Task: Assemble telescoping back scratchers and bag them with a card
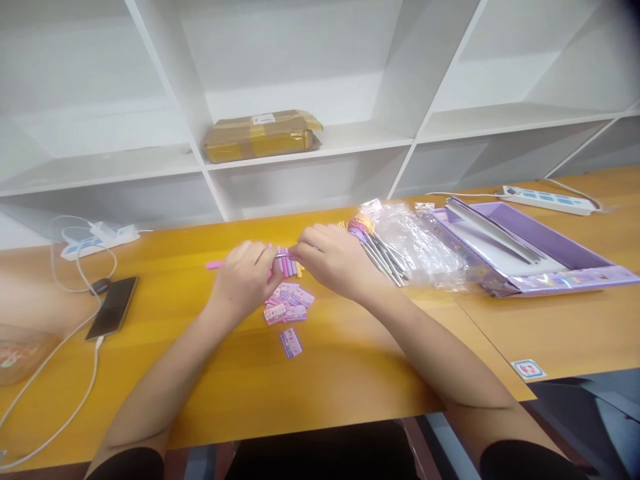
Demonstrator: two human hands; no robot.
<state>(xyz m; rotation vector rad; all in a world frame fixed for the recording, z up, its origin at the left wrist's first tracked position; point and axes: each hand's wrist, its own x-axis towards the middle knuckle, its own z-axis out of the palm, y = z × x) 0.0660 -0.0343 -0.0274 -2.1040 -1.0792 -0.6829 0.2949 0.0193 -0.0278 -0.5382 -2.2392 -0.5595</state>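
Wooden desk [340, 373]: a slim silver rod [283, 255] spans the gap between left hand [243, 277] and right hand [333, 257], long axis sideways, both pinching it, neither clearly nearer.

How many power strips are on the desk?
2: one power strip at the left, beyond the phone; another power strip at the right, behind the purple box.

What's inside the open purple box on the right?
The purple box holds a white panel lying flat, with a long, narrow grey piece slanting across it. Whatever lies beneath those two is covered and can't be seen.
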